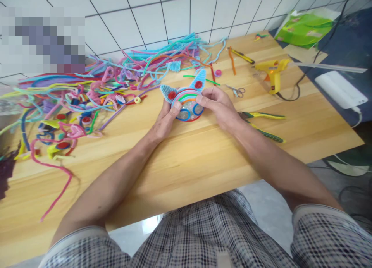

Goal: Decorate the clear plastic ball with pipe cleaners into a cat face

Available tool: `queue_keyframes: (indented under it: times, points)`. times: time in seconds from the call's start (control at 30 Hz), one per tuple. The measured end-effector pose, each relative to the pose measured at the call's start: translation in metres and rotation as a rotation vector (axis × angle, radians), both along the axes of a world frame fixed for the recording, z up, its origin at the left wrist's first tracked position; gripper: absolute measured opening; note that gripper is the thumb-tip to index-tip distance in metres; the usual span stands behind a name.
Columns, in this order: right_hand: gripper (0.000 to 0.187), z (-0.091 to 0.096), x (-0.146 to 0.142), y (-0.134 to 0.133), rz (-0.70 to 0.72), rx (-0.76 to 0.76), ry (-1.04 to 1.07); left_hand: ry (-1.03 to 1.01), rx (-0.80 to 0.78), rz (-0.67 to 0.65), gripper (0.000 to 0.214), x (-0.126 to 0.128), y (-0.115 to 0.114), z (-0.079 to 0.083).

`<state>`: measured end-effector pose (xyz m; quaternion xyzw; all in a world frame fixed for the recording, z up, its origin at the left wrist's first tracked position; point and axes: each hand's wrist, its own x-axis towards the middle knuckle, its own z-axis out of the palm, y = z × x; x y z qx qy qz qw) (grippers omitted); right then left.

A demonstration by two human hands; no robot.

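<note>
Between my two hands is a round pipe-cleaner craft piece point(188, 103) with rainbow bands, blue loops on a silvery clear middle and two light-blue ears bearing red discs. My left hand point(166, 119) grips its left edge, thumb on the front. On the right edge, my right hand point(217, 103) pinches the rim with the thumb across the coloured bands. The fingers behind it are partly hidden. Just beyond lie a green pipe cleaner point(200, 79) and a small pink coil point(217, 73). Small scissors point(236, 91) and yellow-handled pliers point(266, 115) rest right of my right hand.
Heaped pipe cleaners point(174, 47) run along the tiled wall, with twisted pieces point(72, 130) on the left. At right are a yellow glue gun point(273, 74) with a cord, a utility knife point(241, 55), a white power box point(340, 90) and a green packet point(305, 30).
</note>
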<state>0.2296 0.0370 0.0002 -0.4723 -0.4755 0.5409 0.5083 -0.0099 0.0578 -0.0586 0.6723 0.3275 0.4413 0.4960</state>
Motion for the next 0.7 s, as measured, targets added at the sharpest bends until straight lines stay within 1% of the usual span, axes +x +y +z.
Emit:
queue_keyframes:
  times: [0.13, 0.23, 0.3, 0.47, 0.6, 0.7]
  points:
    - [0.065, -0.0023, 0.0025, 0.0031, -0.01, -0.009, 0.007, -0.008, -0.02, 0.04, 0.092, -0.0013, 0.0037, -0.007]
    - [0.068, -0.0038, 0.0042, 0.0053, -0.003, -0.006, 0.001, -0.009, -0.065, 0.021, 0.101, -0.0031, 0.0045, -0.0083]
    - [0.068, -0.0033, 0.0047, 0.0055, 0.008, -0.004, -0.006, -0.008, -0.073, 0.009, 0.103, -0.0039, 0.0034, -0.0071]
    - [0.066, -0.0009, 0.0029, 0.0039, 0.018, 0.011, -0.015, -0.002, -0.064, 0.045, 0.093, -0.0043, 0.0022, -0.0079]
    - [0.068, -0.004, 0.0011, 0.0038, 0.002, 0.035, -0.054, 0.018, -0.017, 0.024, 0.089, -0.0047, 0.0033, -0.01]
    - [0.064, -0.0065, 0.0013, 0.0035, 0.0, 0.046, -0.083, 0.026, 0.007, 0.016, 0.086, -0.0042, 0.0021, -0.0094]
